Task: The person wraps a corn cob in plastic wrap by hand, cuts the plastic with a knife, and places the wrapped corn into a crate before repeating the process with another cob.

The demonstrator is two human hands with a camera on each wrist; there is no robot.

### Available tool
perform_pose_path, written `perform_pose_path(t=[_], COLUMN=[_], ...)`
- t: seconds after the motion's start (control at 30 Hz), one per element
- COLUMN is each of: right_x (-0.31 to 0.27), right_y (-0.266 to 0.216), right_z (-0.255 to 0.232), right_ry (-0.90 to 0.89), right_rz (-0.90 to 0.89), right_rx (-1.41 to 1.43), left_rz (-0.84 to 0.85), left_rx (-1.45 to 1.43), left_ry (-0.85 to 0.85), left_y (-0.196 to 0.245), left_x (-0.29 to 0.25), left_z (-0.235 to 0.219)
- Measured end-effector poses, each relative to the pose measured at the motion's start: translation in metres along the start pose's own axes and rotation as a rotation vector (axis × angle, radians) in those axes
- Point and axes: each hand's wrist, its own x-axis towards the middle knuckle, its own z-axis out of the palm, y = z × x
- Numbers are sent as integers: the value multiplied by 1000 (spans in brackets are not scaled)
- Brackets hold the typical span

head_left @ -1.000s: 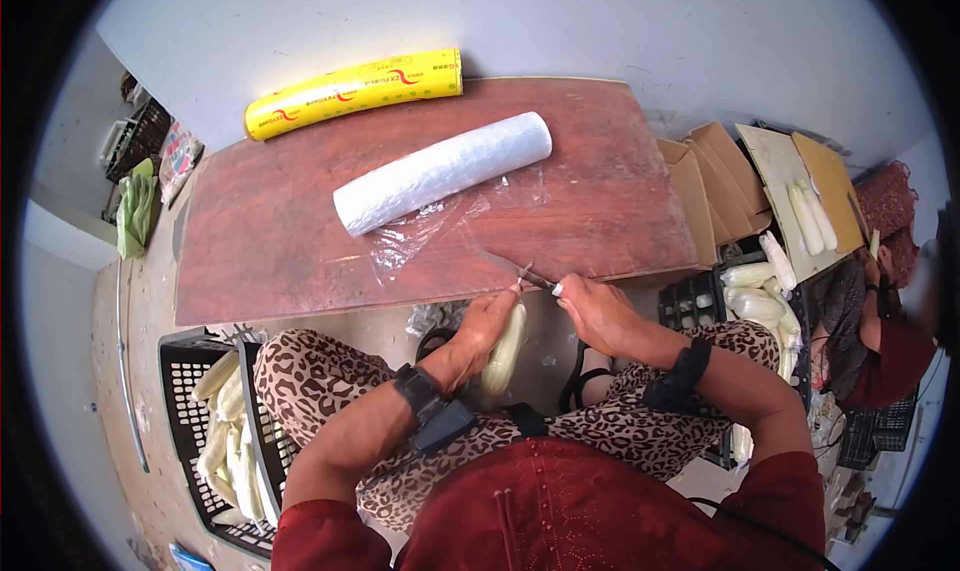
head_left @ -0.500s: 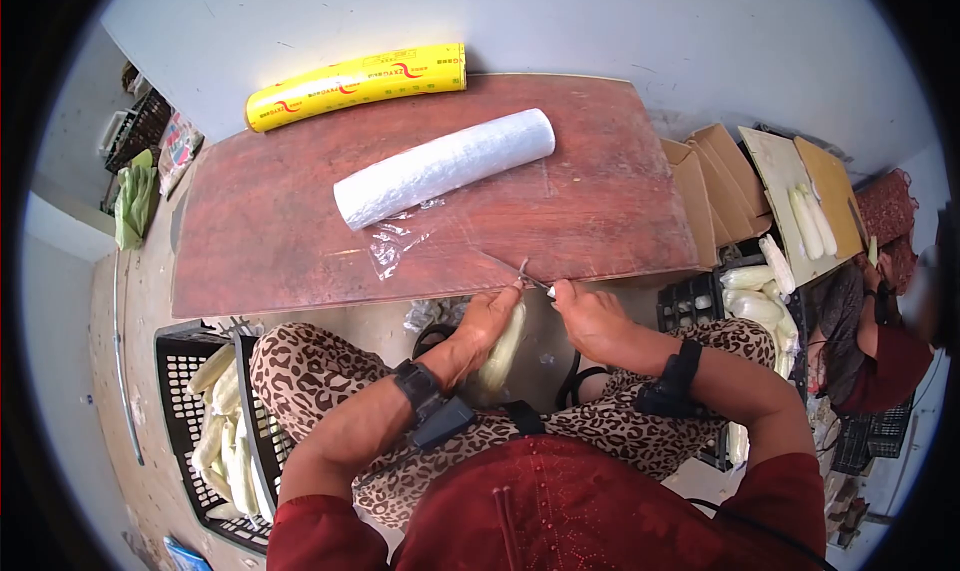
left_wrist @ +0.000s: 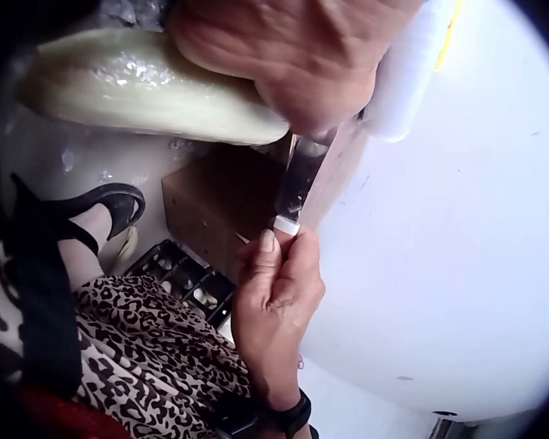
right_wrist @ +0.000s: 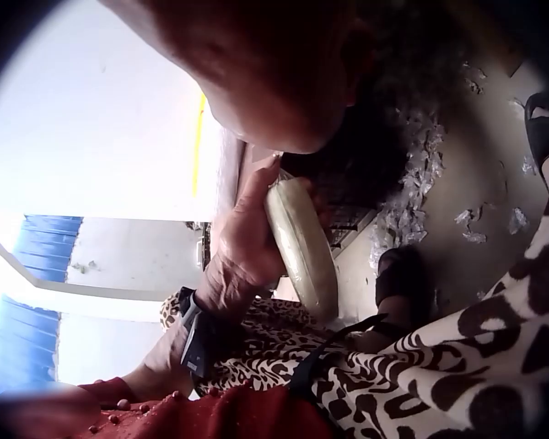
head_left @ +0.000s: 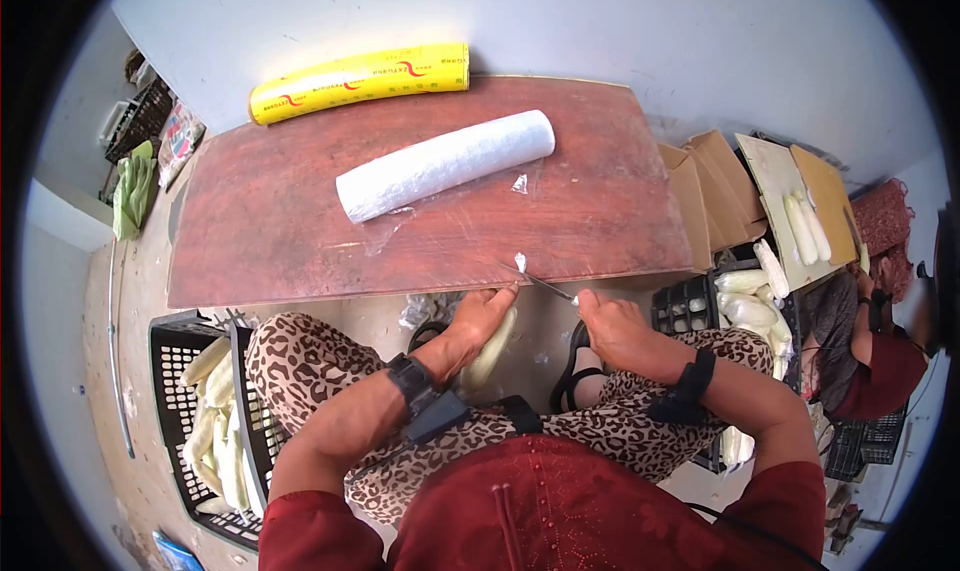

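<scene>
My left hand (head_left: 480, 321) grips a long pale green vegetable (head_left: 492, 353) by its upper end, just below the table's front edge. Its smooth, shiny skin looks wrapped in clear film in the left wrist view, where the vegetable (left_wrist: 146, 87) lies beside the palm. With my right hand (head_left: 622, 337) I hold a knife (head_left: 550, 287) by the handle, a white band showing at the base of the blade. The blade points left, its tip close to the left fingertips and the vegetable's end. A small whitish scrap (head_left: 520, 261) shows near the tip.
A roll of clear film (head_left: 445, 164) lies on the red-brown table (head_left: 300, 241), with a yellow printed roll (head_left: 360, 81) behind. Crates of pale vegetables stand at left (head_left: 165, 371) and right (head_left: 690, 306). Cardboard boxes (head_left: 715, 191) flank the table, and another person's arm (head_left: 868, 321) is at far right.
My right hand and the knife have drawn slightly right and down. The vegetable's lower end has swung left. A small film scrap now shows on the table in front of the clear roll.
</scene>
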Motion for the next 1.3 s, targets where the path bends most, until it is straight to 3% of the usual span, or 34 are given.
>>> perform_pose_path(t=[0.1,0.23,0.33,0.43,0.53,0.73,0.83,0.93,1.03,1.07,1.17,1.3], right_x=[1,7,19,32,41,52,53,65,68,68,70,70], right_y=[4,13,17,39,53,50,33,15,-7,-10,-16,-21], right_z=[1,-9,-21,-18,-18,-29,-34,-24,-20,-13,-8,-19], right_ry=[-19,37,259,422,433,352,446,360,252,308,130,-71], right_rz=[56,17,15,28,171,301,29,-207,-246,-282,-443,-281], right_rx=[28,159,264,176,31,-290,-166,128,78,62,185,471], left_rz=[-60,-101,-92,-151,-11,-2,13,-3,22,16,5,-31], left_rx=[83,95,-20,-94,-148,-359,-389,-365,-342,-341,-346,-401], left_ry=[6,-159,-313,-417,-537,-602,-655,-654,-656,-647,-629,-609], left_y=[0,-10,3,29,43,66,68,72,69,68,67,71], left_x=[-9,-21,-35,-43,-42,-46,-45,-46,-44,-44,-43,-44], left_z=[-3,-3,-1,-4,-11,-13,-15,-15,-15,-15,-17,-23])
